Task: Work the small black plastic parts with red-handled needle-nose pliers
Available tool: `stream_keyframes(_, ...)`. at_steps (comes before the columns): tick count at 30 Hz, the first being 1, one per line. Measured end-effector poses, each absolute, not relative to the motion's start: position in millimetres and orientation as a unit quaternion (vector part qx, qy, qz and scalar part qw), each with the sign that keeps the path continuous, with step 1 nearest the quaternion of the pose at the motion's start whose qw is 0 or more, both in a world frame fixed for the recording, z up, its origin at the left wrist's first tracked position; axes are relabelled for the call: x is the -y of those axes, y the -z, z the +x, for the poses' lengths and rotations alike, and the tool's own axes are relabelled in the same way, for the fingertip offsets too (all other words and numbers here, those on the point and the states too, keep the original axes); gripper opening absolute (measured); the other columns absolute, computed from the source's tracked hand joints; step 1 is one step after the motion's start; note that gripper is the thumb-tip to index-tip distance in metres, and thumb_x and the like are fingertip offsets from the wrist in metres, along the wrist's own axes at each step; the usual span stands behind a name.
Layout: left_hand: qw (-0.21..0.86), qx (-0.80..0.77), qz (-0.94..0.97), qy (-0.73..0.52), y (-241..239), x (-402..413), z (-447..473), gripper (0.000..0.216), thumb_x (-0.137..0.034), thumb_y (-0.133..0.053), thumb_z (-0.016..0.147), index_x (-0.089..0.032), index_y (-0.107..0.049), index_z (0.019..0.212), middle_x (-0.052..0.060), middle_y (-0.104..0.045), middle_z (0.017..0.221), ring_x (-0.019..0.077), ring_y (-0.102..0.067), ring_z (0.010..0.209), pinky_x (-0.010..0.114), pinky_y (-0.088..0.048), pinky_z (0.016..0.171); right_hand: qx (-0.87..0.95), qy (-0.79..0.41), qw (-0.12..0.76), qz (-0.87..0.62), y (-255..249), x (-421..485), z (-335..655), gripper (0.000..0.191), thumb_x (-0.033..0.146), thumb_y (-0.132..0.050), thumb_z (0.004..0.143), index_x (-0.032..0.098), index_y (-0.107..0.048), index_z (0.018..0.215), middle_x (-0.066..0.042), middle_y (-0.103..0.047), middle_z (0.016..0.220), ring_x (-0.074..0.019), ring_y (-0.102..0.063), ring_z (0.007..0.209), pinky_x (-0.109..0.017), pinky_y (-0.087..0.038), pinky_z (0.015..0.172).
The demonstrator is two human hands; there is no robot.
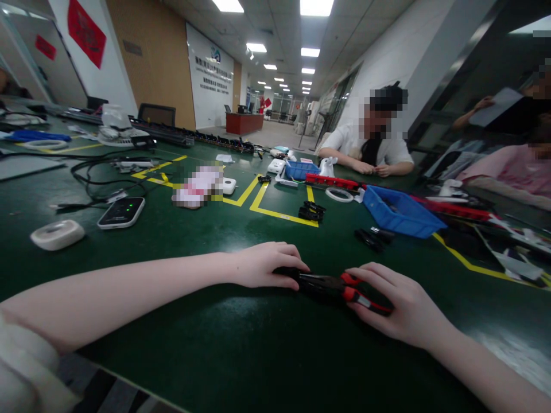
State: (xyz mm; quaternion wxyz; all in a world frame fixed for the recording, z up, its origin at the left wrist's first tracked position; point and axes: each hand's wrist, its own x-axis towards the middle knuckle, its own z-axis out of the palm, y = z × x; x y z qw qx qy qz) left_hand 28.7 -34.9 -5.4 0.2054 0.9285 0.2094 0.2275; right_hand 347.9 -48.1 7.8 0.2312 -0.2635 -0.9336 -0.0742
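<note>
Low over the green table, my right hand is closed around the red-and-black handles of a pair of pliers. The jaws point left, toward my left hand. Thumb and fingers of that hand pinch a small black part, most of it hidden in the grip; its exact kind does not show. The plier jaws meet or overlap the black part just beyond my left fingertips; whether they clamp it I cannot tell. Similar black parts lie in a small pile farther back, with others near the blue bin.
A blue bin stands at the right, with a smaller blue tray behind. A white-edged device, a white oval object and black cables lie left. Yellow tape marks the table. A person sits opposite.
</note>
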Motion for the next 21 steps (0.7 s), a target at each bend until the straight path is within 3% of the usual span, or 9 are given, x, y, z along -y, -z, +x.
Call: stream_keyframes(21,0.217,-0.214,0.925,-0.229,5.4,36.7,29.3,0.031,-0.026,-0.068,0.094,-0.016,-0.066,0.124,0.012,-0.065,0.115,0.0246,-0.062,0.106,0.037,-0.05,0.092,0.931,0.095,0.221,-0.276,-11.5,51.7,348.4,0.033,0.034,-0.065,0.087,0.02,-0.064,0.116,-0.009,-0.071,0.1,-0.0195,-0.07,0.08,-0.03,-0.058,0.068)
